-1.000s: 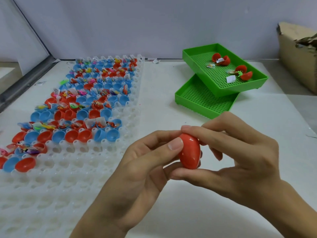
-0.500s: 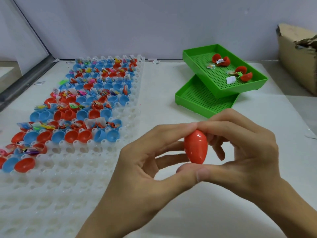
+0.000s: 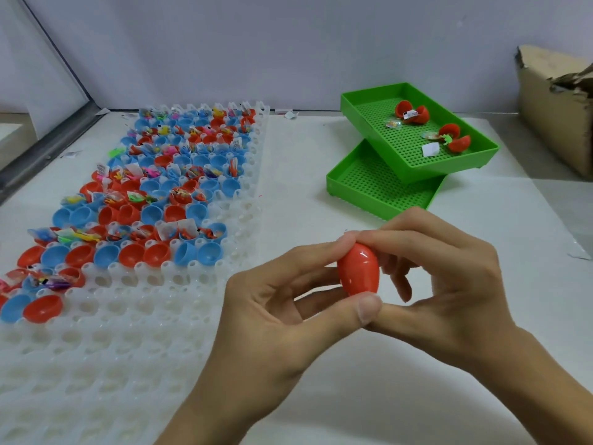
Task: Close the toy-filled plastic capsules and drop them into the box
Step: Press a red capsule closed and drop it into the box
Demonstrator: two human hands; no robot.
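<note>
**Red capsule held closed between both hands**

Red capsule (image 3: 358, 273) upright above table (image 3: 321, 194), pinched top and bottom by left hand (image 3: 272, 313) and right hand (image 3: 449, 284). Open filled halves sit in white rack (image 3: 134, 316) at left. Cardboard box (image 3: 555, 107) far right.

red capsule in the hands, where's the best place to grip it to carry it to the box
Probably round its wide middle, from the right side. The red capsule stands upright, pinched at its narrow tips by the left hand and right hand; the belly is bare, and the cardboard box sits right.
</note>
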